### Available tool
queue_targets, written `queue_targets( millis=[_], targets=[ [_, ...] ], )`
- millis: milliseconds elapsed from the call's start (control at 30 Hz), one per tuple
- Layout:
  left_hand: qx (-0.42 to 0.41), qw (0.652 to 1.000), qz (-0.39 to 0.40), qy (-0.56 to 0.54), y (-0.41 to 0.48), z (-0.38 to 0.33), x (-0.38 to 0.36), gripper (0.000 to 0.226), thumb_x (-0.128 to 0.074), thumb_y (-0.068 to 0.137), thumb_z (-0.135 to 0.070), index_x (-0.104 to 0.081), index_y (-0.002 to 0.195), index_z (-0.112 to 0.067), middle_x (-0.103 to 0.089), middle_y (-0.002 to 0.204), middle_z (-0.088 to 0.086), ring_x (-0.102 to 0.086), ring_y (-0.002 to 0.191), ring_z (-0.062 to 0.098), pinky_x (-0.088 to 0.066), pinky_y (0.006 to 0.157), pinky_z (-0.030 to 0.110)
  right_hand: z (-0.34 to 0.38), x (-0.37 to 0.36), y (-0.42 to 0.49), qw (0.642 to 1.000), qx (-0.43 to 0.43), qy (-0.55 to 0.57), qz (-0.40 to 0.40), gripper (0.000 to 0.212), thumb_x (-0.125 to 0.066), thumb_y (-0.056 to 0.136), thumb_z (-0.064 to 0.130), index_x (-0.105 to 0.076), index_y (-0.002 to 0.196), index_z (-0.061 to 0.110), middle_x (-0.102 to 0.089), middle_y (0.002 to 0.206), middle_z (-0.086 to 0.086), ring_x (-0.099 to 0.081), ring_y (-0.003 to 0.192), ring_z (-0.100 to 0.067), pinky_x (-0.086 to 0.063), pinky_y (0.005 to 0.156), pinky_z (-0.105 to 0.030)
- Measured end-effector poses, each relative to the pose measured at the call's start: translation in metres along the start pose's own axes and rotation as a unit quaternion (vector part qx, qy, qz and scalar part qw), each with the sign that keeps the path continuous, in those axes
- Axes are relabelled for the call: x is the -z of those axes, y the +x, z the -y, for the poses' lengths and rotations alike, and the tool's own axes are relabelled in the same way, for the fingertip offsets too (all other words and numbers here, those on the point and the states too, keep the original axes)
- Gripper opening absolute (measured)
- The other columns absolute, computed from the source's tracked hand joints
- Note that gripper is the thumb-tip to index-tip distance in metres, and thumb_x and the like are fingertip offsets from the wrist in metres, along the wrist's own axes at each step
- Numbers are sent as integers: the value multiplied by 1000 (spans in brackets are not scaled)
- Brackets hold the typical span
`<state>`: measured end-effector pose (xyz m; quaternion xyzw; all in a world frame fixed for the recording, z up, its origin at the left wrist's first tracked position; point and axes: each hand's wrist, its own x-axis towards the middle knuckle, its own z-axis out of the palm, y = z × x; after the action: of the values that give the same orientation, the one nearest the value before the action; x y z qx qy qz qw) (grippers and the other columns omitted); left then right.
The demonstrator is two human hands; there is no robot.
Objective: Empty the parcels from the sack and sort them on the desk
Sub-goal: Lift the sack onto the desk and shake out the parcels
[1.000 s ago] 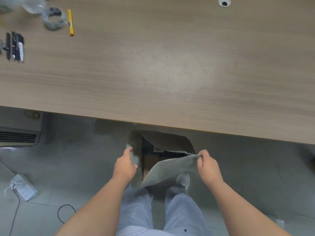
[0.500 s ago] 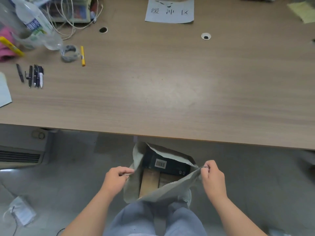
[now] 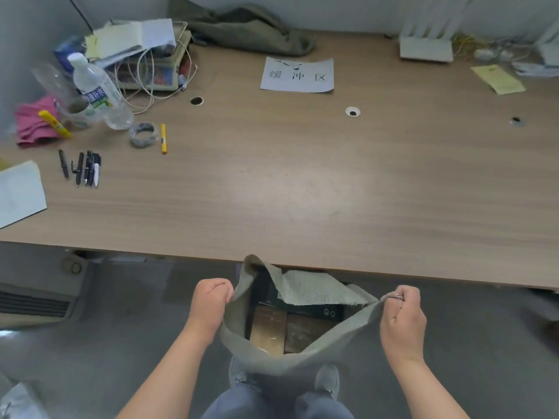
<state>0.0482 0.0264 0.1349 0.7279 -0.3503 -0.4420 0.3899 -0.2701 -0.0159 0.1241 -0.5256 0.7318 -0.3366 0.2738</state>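
The head camera looks down over the near edge of the desk (image 3: 302, 192). The sack (image 3: 302, 361) is just below that edge, in front of the person's legs. No part of it is on the desk. The left hand (image 3: 211, 300) is curled tight and grips the left side of the sack's rim. The right hand (image 3: 400, 322) is curled tight too and grips the right side. The two hands hold the mouth of the sack wide. Inside you can see a brown parcel (image 3: 269, 328), and next to it a second brown parcel (image 3: 305, 331). A dark box (image 3: 314, 311) sits behind them, closer to the desk. A flap of the sack covers part of the dark box, so I cannot tell how many parcels there are in all. No parcel is on the desk yet, so I think this is the first step, getting the sack open. Next, the sack likely has to go up over the desk edge to be tipped out. Or one hand has to let go and reach in while the other holds the rim. A paper sign (image 3: 298, 75) lies on the far part of the desk and some pens (image 3: 81, 167) on its left part, so the parcels should land away from those.
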Motion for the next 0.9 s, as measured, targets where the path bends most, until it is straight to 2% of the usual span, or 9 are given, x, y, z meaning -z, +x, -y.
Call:
queue_targets(
  millis=[133, 267, 400, 567, 700, 767, 800, 833, 900],
  targets=[
    [-11, 999, 35, 33, 1, -7, 4, 19, -39, 58, -12, -26, 53, 0, -18, 60, 14, -18, 60, 21, -15, 60, 32, 15, -1, -5, 1000, 3, 18, 3, 22, -30, 80, 20, -44, 86, 5, -42, 65, -4, -39, 60, -20, -33, 56, -35],
    [-11, 998, 62, -2, -8, -16, 7, 18, -41, 57, -10, -26, 50, -5, -15, 61, 20, -17, 62, 27, -16, 61, 35, 36, 3, -7, 998, 2, 56, -2, 15, -31, 80, 20, -43, 81, 12, -40, 65, -4, -37, 59, -19, -32, 55, -35],
    [-28, 993, 76, -84, -15, -37, 18, 18, -43, 57, -6, -30, 45, -11, -14, 56, 20, -18, 57, 23, -19, 58, 33, 60, 16, -6, 994, 35, 101, -15, 10, -33, 83, 18, -41, 75, 19, -36, 63, -3, -36, 51, -7, -30, 48, -20],
    [-95, 987, 75, -106, -19, -84, 34, 20, -41, 60, -6, -36, 43, -16, -25, 51, 6, -27, 55, 18, -25, 59, 31, 94, 40, -2, 985, 49, 158, -58, 16, -40, 84, 20, -50, 73, 26, -39, 51, 9, -33, 44, -8, -25, 44, -22],
    [-104, 977, 94, -159, -18, -128, 47, 18, -42, 59, -7, -57, 54, -15, -43, 53, 1, -37, 50, 11, -34, 50, 22, 132, 66, -2, 969, 115, 208, -73, 20, -44, 85, 17, -62, 80, 24, -41, 43, 14, -30, 39, -5, -22, 41, -19],
    [-123, 977, 68, -160, -16, -149, 56, 26, -41, 59, -8, -67, 63, -9, -55, 56, 2, -47, 53, 11, -43, 53, 18, 151, 77, 0, 960, 161, 215, -73, 25, -44, 89, 15, -66, 76, 15, -41, 43, 6, -30, 41, -6, -24, 42, -22],
    [-142, 979, 43, -143, -14, -159, 60, 29, -41, 58, -9, -70, 61, -9, -61, 58, 1, -53, 58, 10, -45, 57, 15, 159, 81, 2, 957, 176, 217, -75, 30, -44, 89, 15, -64, 68, 12, -39, 44, -3, -30, 44, -7, -26, 45, -29],
    [-159, 979, 22, -127, -13, -170, 63, 31, -40, 56, -10, -70, 54, -12, -65, 58, -1, -56, 60, 7, -46, 60, 13, 167, 85, 4, 954, 183, 223, -77, 34, -44, 88, 17, -58, 59, 7, -34, 46, -11, -30, 46, -13, -26, 46, -35],
    [-183, 978, 5, -102, -15, -190, 68, 30, -39, 54, -11, -66, 43, -14, -64, 53, -2, -56, 58, 3, -44, 60, 12, 182, 93, 10, 950, 185, 242, -75, 40, -45, 83, 24, -37, 50, 2, -23, 47, -12, -24, 49, -19, -17, 47, -41]
  ],
)
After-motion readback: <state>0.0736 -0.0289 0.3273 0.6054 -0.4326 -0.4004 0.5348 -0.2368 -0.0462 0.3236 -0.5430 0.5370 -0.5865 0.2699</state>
